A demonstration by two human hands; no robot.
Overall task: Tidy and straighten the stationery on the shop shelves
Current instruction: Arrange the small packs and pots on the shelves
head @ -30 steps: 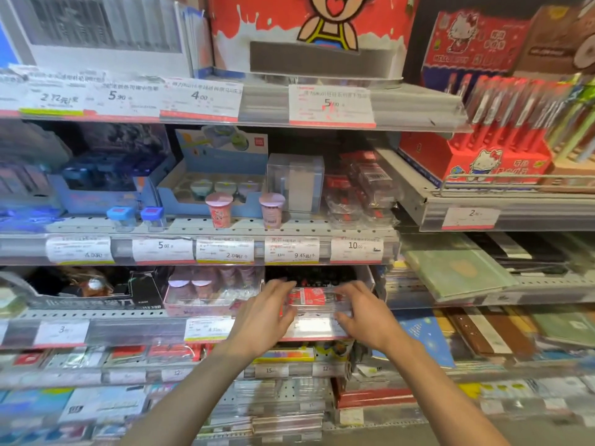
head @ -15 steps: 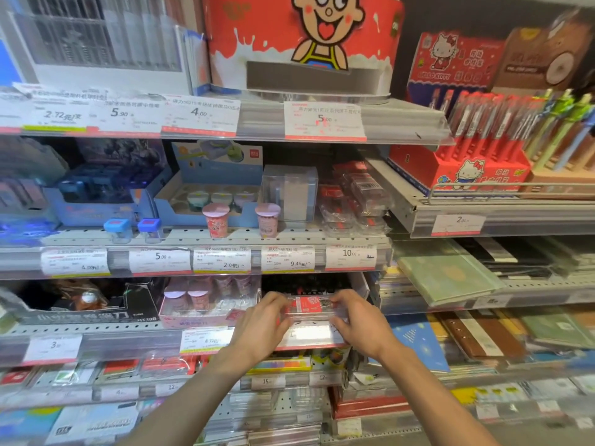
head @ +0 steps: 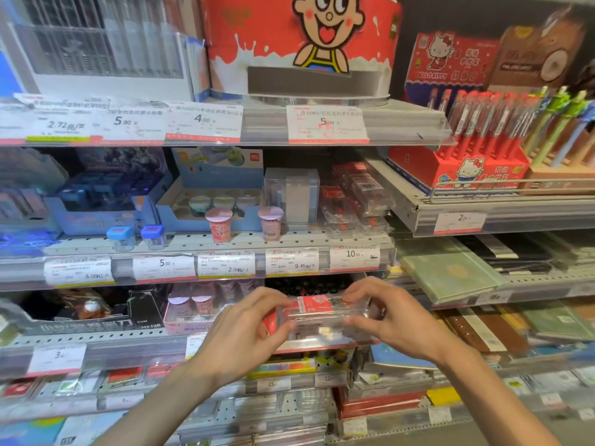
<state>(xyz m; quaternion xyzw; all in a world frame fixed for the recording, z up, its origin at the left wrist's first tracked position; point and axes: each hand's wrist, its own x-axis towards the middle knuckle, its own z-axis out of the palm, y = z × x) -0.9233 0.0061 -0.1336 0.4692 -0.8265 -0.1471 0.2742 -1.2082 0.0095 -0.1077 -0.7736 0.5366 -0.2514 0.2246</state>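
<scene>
Hands: I am gripping clear box (head: 322,317) with left hand (head: 248,333) and right hand (head: 396,320), fingers clamped endwise | Axis: lying left-right, parallel to shelf (head: 96,346) edge

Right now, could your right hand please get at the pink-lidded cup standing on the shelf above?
Probably not yet: the right hand and left hand both grip the clear box. The pink-lidded cup stands at the shelf's front edge with nothing before it.

Above: your hands (head: 322,320) sit just under the price-tag rail (head: 225,268).
Left: pink cups (head: 193,304) crowd close.
Front: open aisle.
</scene>
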